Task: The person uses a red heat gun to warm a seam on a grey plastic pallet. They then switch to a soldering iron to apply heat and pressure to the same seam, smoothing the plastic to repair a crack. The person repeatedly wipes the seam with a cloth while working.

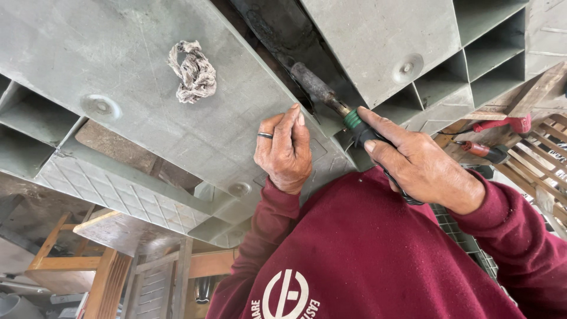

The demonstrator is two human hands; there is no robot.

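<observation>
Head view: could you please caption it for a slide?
Right hand holds a green-collared soldering iron to a grey plastic pallet; left hand steadies it.

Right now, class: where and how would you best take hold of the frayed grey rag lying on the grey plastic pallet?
Pinch the frayed grey rag at its bunched, knotted middle, coming straight down from above. It lies loose and limp on the grey plastic pallet, clear of the left hand and right hand, so no side is blocked; the thick bunch probably gives the firmest hold.

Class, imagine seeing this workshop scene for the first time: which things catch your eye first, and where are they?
At centre, the right hand grips a soldering iron, its dark tip at the charred seam of the grey plastic pallet. The ringed left hand rests on the pallet beside it. A frayed rag lies upper left.
</observation>
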